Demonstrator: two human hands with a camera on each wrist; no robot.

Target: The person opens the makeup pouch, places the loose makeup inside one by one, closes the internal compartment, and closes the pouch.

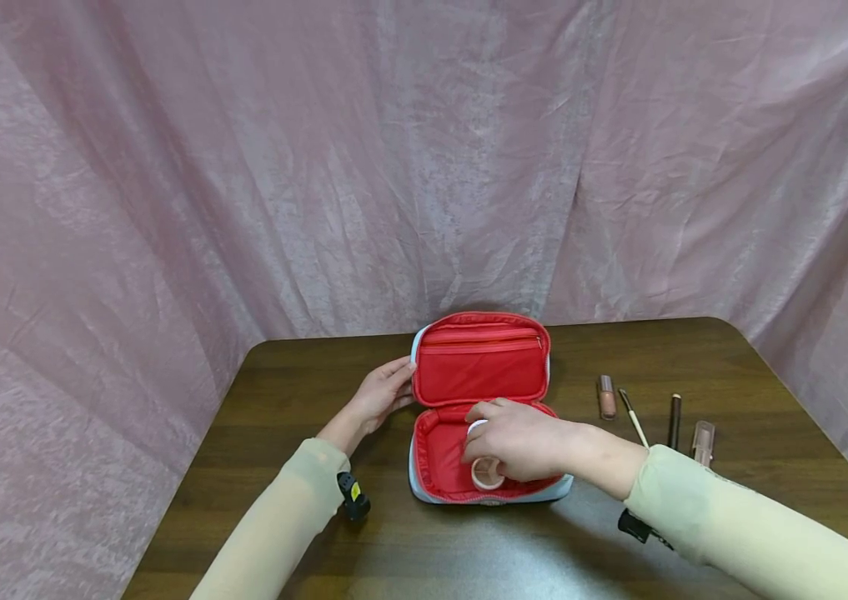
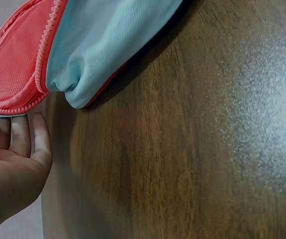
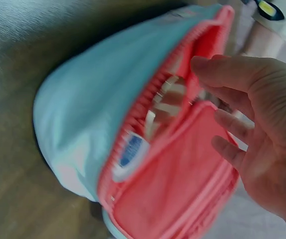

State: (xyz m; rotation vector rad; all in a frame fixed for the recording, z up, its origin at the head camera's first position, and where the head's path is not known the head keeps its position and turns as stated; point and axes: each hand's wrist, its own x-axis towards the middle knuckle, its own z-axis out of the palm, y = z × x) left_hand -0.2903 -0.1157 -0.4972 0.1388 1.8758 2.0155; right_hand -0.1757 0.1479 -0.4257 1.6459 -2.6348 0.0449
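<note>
A cosmetic pouch point(image 1: 479, 377), red inside and light blue outside, lies unzipped on the table with its lid raised. My left hand point(image 1: 382, 395) grips the lid's left edge, the thumb at the front and the fingers behind it. Over the lower compartment hovers my right hand point(image 1: 517, 440); in the right wrist view its fingers are loosely bent and hold nothing. Inside the pouch sit a round, white-rimmed container point(image 1: 487, 475) with a beige face and a white item with a blue label point(image 3: 132, 151). My right hand partly covers both in the head view.
On the wooden table point(image 1: 303, 383), right of the pouch, lie a lip gloss tube point(image 1: 607, 397), a thin brush point(image 1: 633, 418), a dark pencil-like stick point(image 1: 674, 421) and a clear pinkish tube point(image 1: 703, 442). Behind the table hangs a pink curtain point(image 1: 469, 167).
</note>
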